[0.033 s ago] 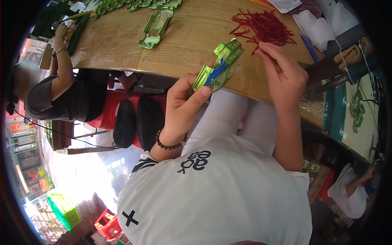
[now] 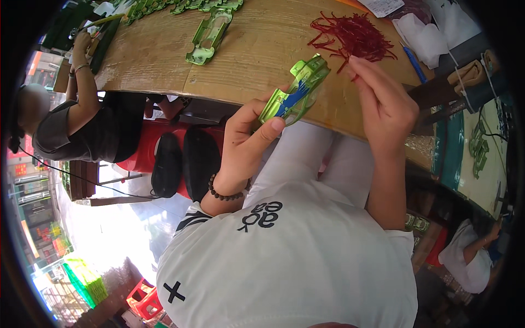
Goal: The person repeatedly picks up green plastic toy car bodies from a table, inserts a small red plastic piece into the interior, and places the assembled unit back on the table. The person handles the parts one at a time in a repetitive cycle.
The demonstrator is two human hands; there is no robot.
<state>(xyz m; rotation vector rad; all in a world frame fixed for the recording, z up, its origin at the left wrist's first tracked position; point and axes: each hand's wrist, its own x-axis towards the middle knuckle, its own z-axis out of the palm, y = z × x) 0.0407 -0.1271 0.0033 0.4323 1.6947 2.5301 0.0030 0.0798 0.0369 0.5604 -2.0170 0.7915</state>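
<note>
The left hand [image 2: 246,128] had its thumb and fingers closed around one end of a green plastic shell [image 2: 295,95] with a blue patch; the shell slanted up and away beyond those fingertips. The right hand [image 2: 387,106] had its thumb and forefinger pinched together, with a small bit of red strip [image 2: 355,78] at their tips, apart from the shell.

The likeliest trouble was a slip: so little red showed at the pinch that a loose grip could have dropped it. The shell, held by its near end alone, could have twisted if pushed at its far end. Strips in the red pile [image 2: 363,38], just beyond the right fingertips, looked tangled enough to drag one another along.

By count, one shell was in the left fingers and one green piece [image 2: 210,35] lay alone beyond them on the table [image 2: 147,60]. The green row [image 2: 150,10], farther off to their left, was too crowded and cut off to count, as were the heaped strips. One blue pen [image 2: 414,64] lay right of the pile, near the right fingers.
</note>
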